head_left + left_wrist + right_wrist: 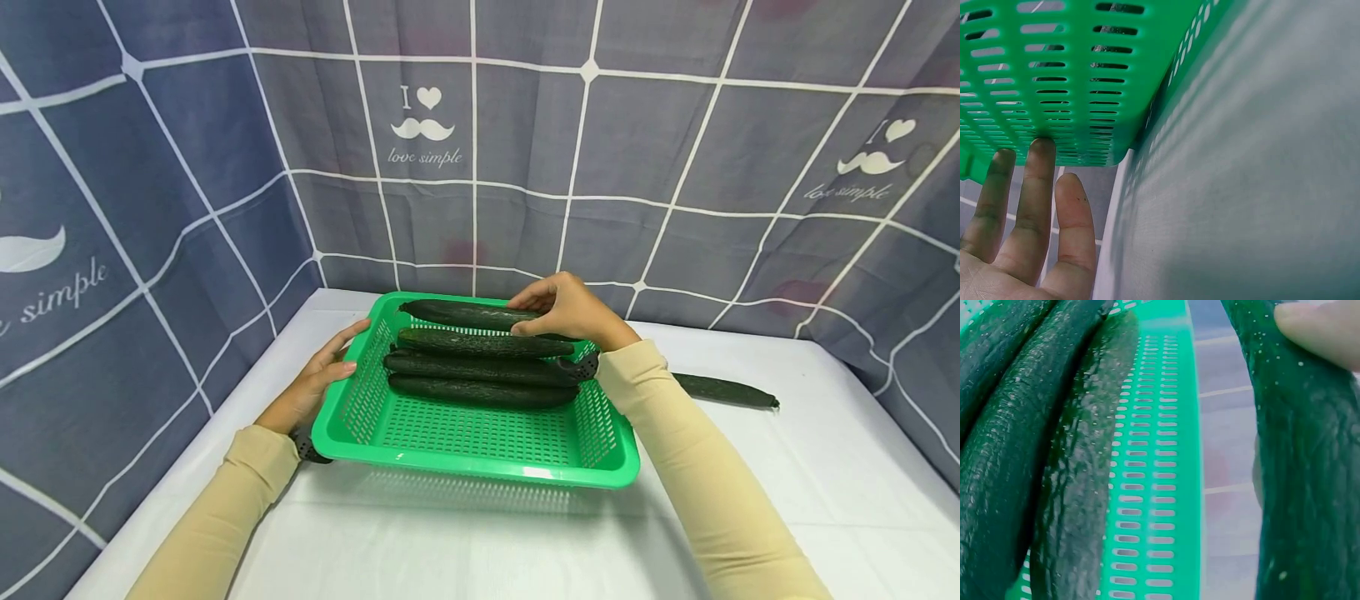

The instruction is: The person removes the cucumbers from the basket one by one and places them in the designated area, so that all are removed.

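My right hand (566,310) grips a long dark green cucumber (457,313) along the back side of a green plastic basket (480,468). In the right wrist view this held cucumber (1310,462) is apart from the others, with the thumb pressed on it. Three more cucumbers lie side by side in the basket: a back one (487,342), a middle one (480,367) and a front one (480,392). At the basket's left side is my left hand (311,383). Its fingers (1035,187) extend straight along the outer slotted wall in the left wrist view.
Another cucumber (727,390) lies on the white table (810,467) to the right of the basket, partly hidden behind my right sleeve. A grey checked cloth (517,167) with white lines hangs at the back and sides of the table.
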`<action>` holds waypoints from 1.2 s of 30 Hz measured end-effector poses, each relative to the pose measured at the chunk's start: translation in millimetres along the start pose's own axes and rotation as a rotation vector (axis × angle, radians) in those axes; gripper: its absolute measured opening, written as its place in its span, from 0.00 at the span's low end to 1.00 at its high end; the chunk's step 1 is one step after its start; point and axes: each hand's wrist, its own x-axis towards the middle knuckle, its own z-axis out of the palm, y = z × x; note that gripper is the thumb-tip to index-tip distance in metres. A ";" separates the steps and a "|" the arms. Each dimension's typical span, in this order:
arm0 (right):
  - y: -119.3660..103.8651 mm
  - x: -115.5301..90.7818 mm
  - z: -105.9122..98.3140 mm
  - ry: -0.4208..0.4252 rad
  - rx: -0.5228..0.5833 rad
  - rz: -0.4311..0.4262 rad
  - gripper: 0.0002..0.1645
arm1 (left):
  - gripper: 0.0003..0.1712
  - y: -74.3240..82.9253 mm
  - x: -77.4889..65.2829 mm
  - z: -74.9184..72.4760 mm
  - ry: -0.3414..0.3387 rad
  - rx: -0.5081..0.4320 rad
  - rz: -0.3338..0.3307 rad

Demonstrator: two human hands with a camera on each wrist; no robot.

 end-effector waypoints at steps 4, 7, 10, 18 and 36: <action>-1.9 -5.7 -5.5 0.019 -0.028 -0.017 0.20 | 0.41 -0.1 0.3 0.1 -0.003 0.005 0.001; -1.9 -10.5 -9.7 0.041 -0.067 -0.030 0.20 | 0.41 0.0 0.9 0.3 -0.008 0.008 0.001; -2.9 -16.2 -13.6 0.058 -0.096 -0.035 0.19 | 0.41 -0.2 1.6 0.6 -0.013 -0.004 -0.002; -6.5 -31.5 -24.3 0.079 -0.096 -0.012 0.20 | 0.41 1.2 0.8 -0.7 -0.005 0.020 0.000; 13.2 -70.4 -48.8 0.085 -0.098 0.011 0.20 | 0.41 -0.2 1.1 0.5 -0.014 -0.008 0.002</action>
